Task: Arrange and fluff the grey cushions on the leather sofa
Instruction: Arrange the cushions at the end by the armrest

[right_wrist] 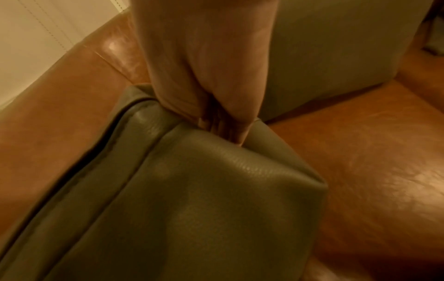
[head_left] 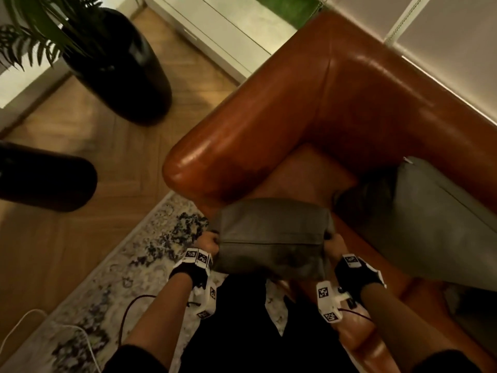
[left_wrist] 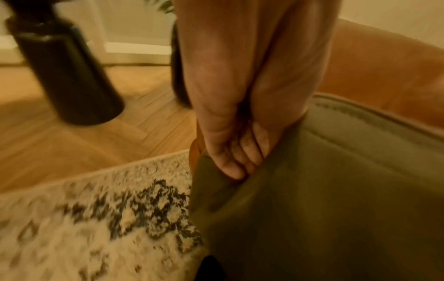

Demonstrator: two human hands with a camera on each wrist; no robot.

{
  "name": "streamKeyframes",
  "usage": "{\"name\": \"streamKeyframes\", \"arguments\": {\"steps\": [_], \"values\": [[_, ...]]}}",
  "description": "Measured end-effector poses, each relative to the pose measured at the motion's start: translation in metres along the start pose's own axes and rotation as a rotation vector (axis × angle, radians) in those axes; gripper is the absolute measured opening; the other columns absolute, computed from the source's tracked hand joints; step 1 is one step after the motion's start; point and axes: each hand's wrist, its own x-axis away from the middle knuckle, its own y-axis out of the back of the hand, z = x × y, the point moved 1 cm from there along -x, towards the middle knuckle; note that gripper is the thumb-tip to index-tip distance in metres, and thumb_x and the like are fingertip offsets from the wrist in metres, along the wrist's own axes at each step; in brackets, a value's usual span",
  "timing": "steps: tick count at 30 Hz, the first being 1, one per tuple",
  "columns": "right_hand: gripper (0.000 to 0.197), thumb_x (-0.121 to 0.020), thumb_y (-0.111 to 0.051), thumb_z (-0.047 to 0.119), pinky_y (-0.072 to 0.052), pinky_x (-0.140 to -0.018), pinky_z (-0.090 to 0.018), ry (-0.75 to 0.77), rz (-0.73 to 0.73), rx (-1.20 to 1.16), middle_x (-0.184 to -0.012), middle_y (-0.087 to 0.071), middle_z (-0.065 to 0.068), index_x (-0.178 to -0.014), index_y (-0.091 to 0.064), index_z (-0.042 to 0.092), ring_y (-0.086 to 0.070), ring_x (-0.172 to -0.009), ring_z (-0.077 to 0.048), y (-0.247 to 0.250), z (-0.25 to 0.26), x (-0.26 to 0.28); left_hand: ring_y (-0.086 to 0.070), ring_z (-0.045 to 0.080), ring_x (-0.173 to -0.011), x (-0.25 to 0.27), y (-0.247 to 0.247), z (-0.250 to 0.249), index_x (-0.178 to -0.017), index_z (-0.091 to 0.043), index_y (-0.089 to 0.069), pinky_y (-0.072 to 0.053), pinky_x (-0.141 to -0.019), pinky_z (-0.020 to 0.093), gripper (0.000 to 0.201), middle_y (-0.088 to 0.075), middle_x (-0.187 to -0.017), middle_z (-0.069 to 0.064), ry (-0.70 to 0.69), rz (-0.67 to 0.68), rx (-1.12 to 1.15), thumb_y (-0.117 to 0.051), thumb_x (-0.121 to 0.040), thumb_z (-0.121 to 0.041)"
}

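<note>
1. head view: the grey cushion (head_left: 271, 238) is held up between both hands, over the front edge of the leather sofa (head_left: 295, 103), in the corner by the armrest. the left hand (head_left: 208, 242) has its grip clamped on the cushion's left end and the right hand (head_left: 333, 242) on the right end. holding opposite ends likely lets the person shake or squeeze the filling evenly. a second grey cushion (head_left: 435, 216) leans against the backrest, just to the right of the right grip, so the held one probably belongs in the free corner beyond the grips. a patterned rug (head_left: 134, 265) lies below and to the left of the left grip, and a dark plant pot (head_left: 121, 71) stands well beyond it on the wooden floor.

2. left wrist view: the fingers (left_wrist: 230, 161) curl into the cushion's side, bunching the cover at the grip. the pinch is at the edge, not under the bulk, which suits fluffing more than carrying.

3. right wrist view: the right grip gathers a fold of the cover near the seam, with the fingers (right_wrist: 225, 129) closed tight on it. the bare seat leather lies to the right of the grip and the other cushion stands just behind it, not touching the held one as far as i can tell.
</note>
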Motion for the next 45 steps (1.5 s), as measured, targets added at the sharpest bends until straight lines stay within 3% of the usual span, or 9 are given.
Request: {"name": "streamKeyframes", "arguments": {"steps": [7,11,15,19,23,29,35,40,45], "values": [[0.031,-0.081,-0.064,-0.002,-0.048,-0.093,-0.047,0.125,0.007,-0.059,-0.112,-0.065,-0.016,-0.111,-0.063,0.006,-0.061,-0.102,-0.03,0.0,0.015,0.014,-0.057,0.04,-0.103,0.024,0.001,-0.007,-0.104,0.007,-0.061,-0.042,-0.083,0.036,0.022,-0.063,-0.11,0.026,-0.082,-0.274,0.047,-0.046,-0.091,-0.001],[0.028,-0.09,-0.056,0.005,-0.056,-0.084,-0.036,0.156,0.04,-0.08,-0.105,-0.065,-0.009,-0.118,-0.057,0.006,-0.067,-0.086,-0.014,0.033,0.021,0.005,-0.055,0.035,-0.112,0.039,0.022,0.018,-0.116,0.0,-0.056,-0.043,-0.096,0.04,0.026,-0.059,-0.12,0.021,-0.012,-0.588,0.743,-0.05,-0.094,-0.013],[0.021,-0.094,-0.051,0.016,-0.052,-0.053,-0.012,0.143,0.155,-0.187,-0.089,-0.06,-0.011,-0.108,-0.055,0.0,-0.063,-0.055,0.003,0.073,0.034,0.032,-0.051,0.029,-0.116,0.028,0.034,0.033,-0.122,-0.003,-0.052,-0.046,-0.092,0.038,0.03,-0.054,-0.126,0.015,0.029,-0.37,1.376,-0.041,-0.099,-0.019],[0.034,-0.08,-0.062,0.041,-0.045,-0.059,-0.022,0.233,0.446,-0.298,-0.066,-0.058,-0.003,-0.082,-0.062,0.006,-0.055,-0.056,-0.006,0.081,0.069,0.089,-0.044,0.038,-0.127,0.024,0.049,0.02,-0.135,-0.005,-0.041,-0.036,-0.103,0.048,0.045,-0.047,-0.137,0.015,0.236,-0.411,0.929,-0.038,-0.099,-0.032],[0.031,-0.096,-0.044,0.017,-0.037,-0.05,-0.019,0.278,0.671,-0.299,-0.06,-0.044,-0.006,-0.069,-0.056,0.007,-0.041,-0.049,-0.01,0.051,0.126,0.133,-0.05,0.023,-0.11,0.077,0.065,-0.038,-0.118,-0.012,-0.054,-0.04,-0.096,0.036,0.038,-0.051,-0.121,0.012,-0.25,-0.626,0.56,-0.039,-0.096,-0.04],[0.039,-0.098,-0.042,0.021,-0.042,-0.056,-0.029,0.368,0.359,0.065,-0.058,-0.043,-0.003,-0.059,-0.041,0.014,-0.044,-0.05,-0.015,-0.059,0.169,0.113,-0.056,0.012,-0.088,0.134,0.023,-0.085,-0.106,-0.018,-0.053,-0.047,-0.075,0.021,0.054,-0.056,-0.098,-0.001,-0.593,-0.128,0.469,-0.06,-0.074,-0.061],[0.014,-0.098,-0.041,0.016,-0.041,-0.086,-0.033,0.508,0.285,0.321,-0.104,-0.059,-0.02,-0.091,-0.05,0.009,-0.056,-0.099,-0.03,-0.083,0.135,0.087,-0.051,0.021,-0.078,0.064,-0.015,-0.084,-0.095,-0.014,-0.047,-0.042,-0.073,0.033,0.021,-0.052,-0.087,0.005,-0.461,-0.457,0.298,-0.064,-0.084,-0.015],[0.022,-0.091,-0.048,0.014,-0.037,-0.084,-0.01,0.811,0.012,0.25,-0.102,-0.062,-0.014,-0.103,-0.064,0.006,-0.056,-0.096,-0.016,-0.01,0.085,0.094,-0.048,0.018,-0.08,0.061,-0.021,-0.118,-0.097,-0.011,-0.054,-0.044,-0.075,0.034,0.024,-0.051,-0.092,0.004,-0.421,-0.625,0.194,-0.058,-0.089,-0.034],[0.032,-0.094,-0.045,0.018,-0.039,-0.094,-0.048,0.35,-0.446,0.487,-0.131,-0.043,-0.01,-0.126,-0.05,0.016,-0.043,-0.119,-0.033,0.086,0.01,0.084,-0.055,0.032,-0.093,0.053,-0.022,-0.141,-0.101,-0.011,-0.057,-0.045,-0.077,0.039,0.025,-0.051,-0.104,0.012,-0.386,-0.613,0.103,-0.051,-0.092,-0.034]]}}
